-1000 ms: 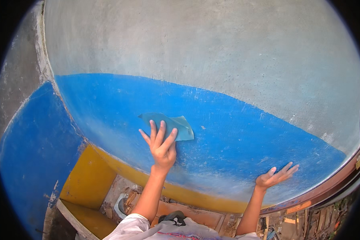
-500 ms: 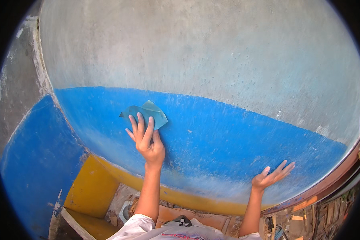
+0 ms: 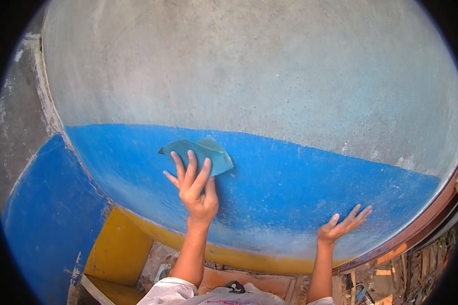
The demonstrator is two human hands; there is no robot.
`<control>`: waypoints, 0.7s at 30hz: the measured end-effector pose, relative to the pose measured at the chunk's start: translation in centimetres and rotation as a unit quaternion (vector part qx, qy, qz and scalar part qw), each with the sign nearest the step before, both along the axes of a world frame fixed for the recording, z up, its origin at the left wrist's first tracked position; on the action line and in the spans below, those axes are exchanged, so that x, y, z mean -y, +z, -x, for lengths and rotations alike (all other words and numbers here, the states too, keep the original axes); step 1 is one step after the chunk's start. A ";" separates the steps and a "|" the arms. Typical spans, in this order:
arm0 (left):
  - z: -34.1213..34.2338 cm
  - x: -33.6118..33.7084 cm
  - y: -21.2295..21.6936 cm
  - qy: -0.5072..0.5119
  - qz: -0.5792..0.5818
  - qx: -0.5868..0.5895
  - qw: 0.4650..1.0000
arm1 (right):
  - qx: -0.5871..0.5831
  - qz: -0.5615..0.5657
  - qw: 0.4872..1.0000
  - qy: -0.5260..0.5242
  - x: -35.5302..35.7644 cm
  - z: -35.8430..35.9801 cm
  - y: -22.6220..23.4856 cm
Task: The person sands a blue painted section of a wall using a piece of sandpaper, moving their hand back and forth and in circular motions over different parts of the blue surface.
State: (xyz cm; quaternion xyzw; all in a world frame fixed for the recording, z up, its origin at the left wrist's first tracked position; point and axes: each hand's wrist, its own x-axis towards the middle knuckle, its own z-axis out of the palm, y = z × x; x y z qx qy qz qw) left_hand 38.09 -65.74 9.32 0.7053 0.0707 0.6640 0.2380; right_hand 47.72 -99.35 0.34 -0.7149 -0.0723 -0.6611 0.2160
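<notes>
My left hand [image 3: 197,190] presses a folded, teal-green sheet of sandpaper [image 3: 216,155] against the blue band [image 3: 269,178] of a wall. Its fingers are spread over the sheet's lower part, and the sheet's upper edges lift away in creased corners. Farther right, my right hand [image 3: 341,226] rests with fingers stretched out on the lower part of the same band, holding nothing. Pale, chalky patches show on the blue paint around and below both hands.
Bare grey plaster [image 3: 239,66] rises above the blue band. A yellow strip [image 3: 249,259] runs along the wall's foot. At the left, a side wall [image 3: 51,213] meets it beside a yellow ledge [image 3: 119,249]. Wood scraps [image 3: 412,274] litter the ground at lower right.
My left hand has slid the sandpaper a little to the right along the blue band. The view has shifted slightly, so the wall sits lower. My right hand stays in about the same place.
</notes>
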 end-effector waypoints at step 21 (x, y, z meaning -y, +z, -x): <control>-0.6 -2.3 -4.0 0.017 0.075 0.067 0.995 | -0.022 0.039 0.999 -0.016 0.9 0.4 -1.1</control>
